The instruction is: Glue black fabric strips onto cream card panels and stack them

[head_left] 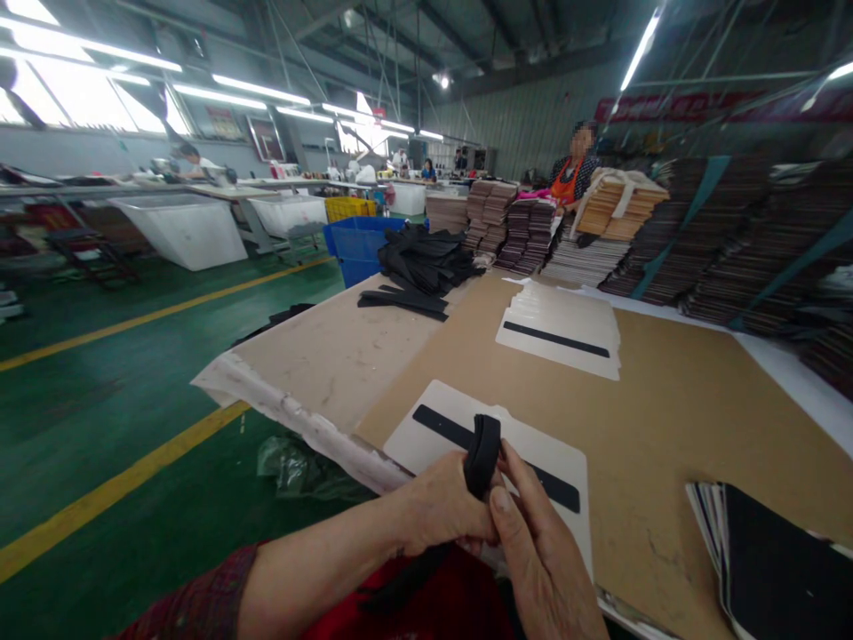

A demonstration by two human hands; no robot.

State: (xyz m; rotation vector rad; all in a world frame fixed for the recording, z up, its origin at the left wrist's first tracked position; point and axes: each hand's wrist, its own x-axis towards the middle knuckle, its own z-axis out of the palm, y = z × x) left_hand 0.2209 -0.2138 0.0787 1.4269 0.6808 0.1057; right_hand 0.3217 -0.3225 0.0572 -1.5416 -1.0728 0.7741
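My left hand is closed round a bundle of black strips, which bends over in a loop above the fist and trails down below it toward my lap. Close against it, my right hand has its thumb and fingers pressed on the bundle's right side. Beneath and beyond both hands lies a light panel with a black strip across it; my hands hide the strip's middle. Farther back, a stack of similar light panels carries another black strip.
A pile of black strips lies at the table's far left, beside a blue bin. Dark panels sit at the right front. Tall stacks line the back, where a person in an orange apron stands.
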